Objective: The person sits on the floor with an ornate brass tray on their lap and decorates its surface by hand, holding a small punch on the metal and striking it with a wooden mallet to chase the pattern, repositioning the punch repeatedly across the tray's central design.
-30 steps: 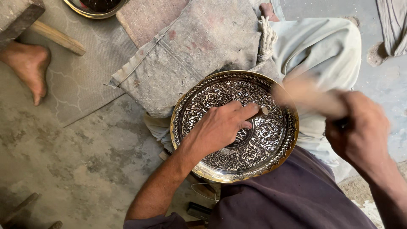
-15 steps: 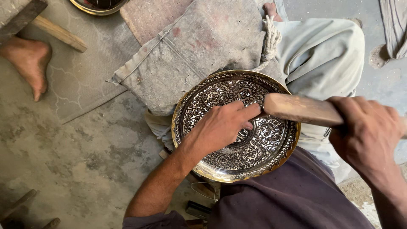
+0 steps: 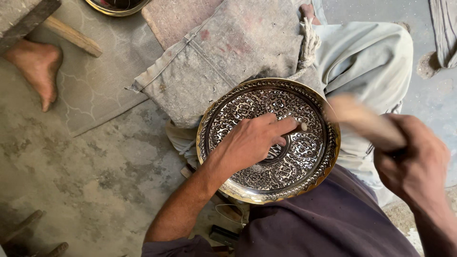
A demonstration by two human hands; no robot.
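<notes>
Your left hand is pinching a small chisel on the engraved round plate resting on your lap. Your right hand, closed around the wooden mallet, is lifting it off the chisel again, so another strike seems prepared.

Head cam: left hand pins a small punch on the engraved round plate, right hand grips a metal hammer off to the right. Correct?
Not quite. In the head view the tool in the right hand looks like a wooden mallet, pale and motion-blurred, not a metal hammer. The rest holds: the left hand pins a small punch on the engraved round plate, and the right hand is off to the right.
</notes>
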